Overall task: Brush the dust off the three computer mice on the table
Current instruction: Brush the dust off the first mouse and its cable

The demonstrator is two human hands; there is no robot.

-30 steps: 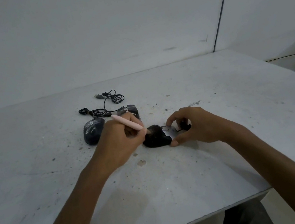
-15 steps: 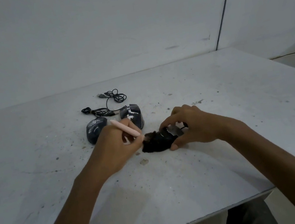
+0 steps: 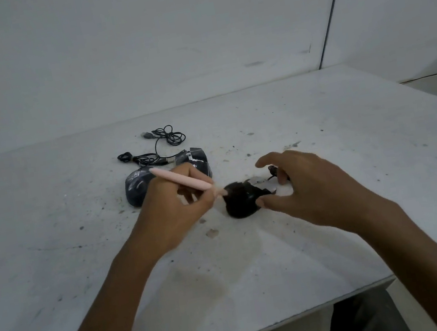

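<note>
A small black mouse [image 3: 242, 204] lies on the dusty white table [image 3: 335, 128] between my hands. My left hand [image 3: 173, 216] grips a pink-handled brush [image 3: 182, 181] like a pen, and its dark bristles lie on the left end of the mouse. My right hand [image 3: 316, 189] arches over the right end of the mouse. Its thumb touches the near side, and its fingers are lifted and spread. Two more dark mice sit behind my left hand, one at the left [image 3: 137, 189] and one at the right [image 3: 194, 157], both partly hidden.
Tangled black cables [image 3: 169, 138] with USB plugs lie behind the two rear mice. Dust and dark specks are scattered over the table around the mice. A wall stands close behind the table. The table's front edge runs diagonally below my forearms.
My right hand has loosened from gripping the black mouse, and its fingers have lifted and spread. My left hand has kept the brush bristles on the mouse's left end.
</note>
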